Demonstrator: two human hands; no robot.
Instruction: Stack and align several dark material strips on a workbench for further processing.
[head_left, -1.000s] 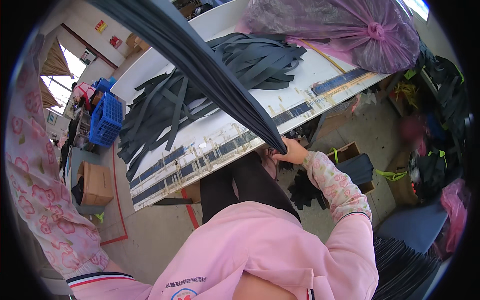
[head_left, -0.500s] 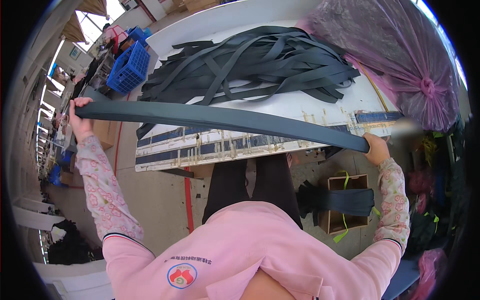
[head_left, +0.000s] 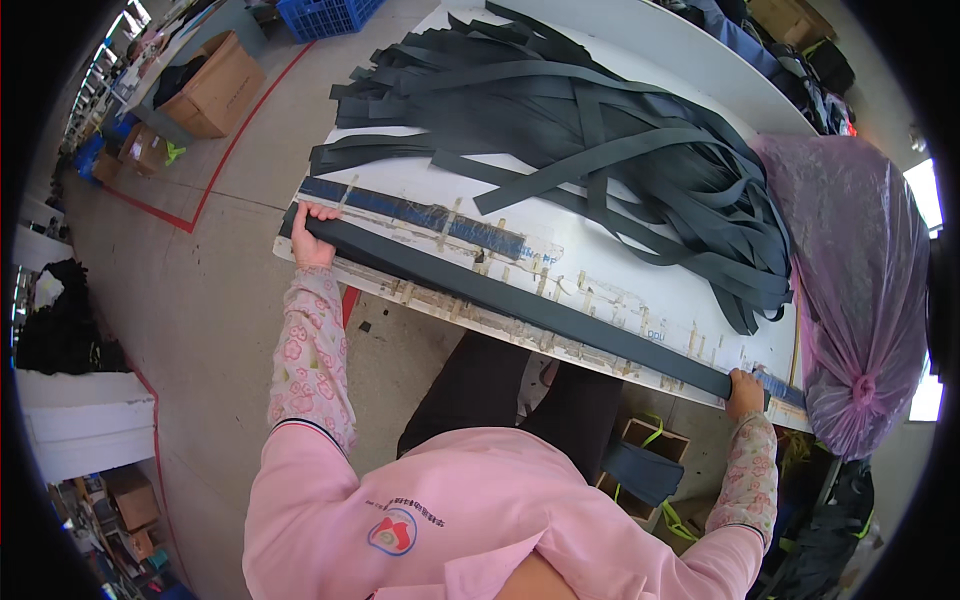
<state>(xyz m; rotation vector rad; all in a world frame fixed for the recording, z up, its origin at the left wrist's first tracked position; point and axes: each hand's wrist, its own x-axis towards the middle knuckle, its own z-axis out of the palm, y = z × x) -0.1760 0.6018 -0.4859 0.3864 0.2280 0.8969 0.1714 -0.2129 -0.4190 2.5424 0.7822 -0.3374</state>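
A long dark grey fabric strip lies stretched flat along the near edge of a white worktable. My left hand grips its left end at the table's left corner. My right hand holds its right end close to the table's right corner. A blue taped measuring band runs just behind the strip. Farther back lies a big heap of similar dark strips.
A large purple plastic bag stands at the table's right end. Cardboard boxes and a blue crate sit on the floor at the left and back. A box with dark strips is under the table.
The strip, held taut in the air a moment ago, now lies flat along the table's near edge, both hands still on its ends. The view has swung right.
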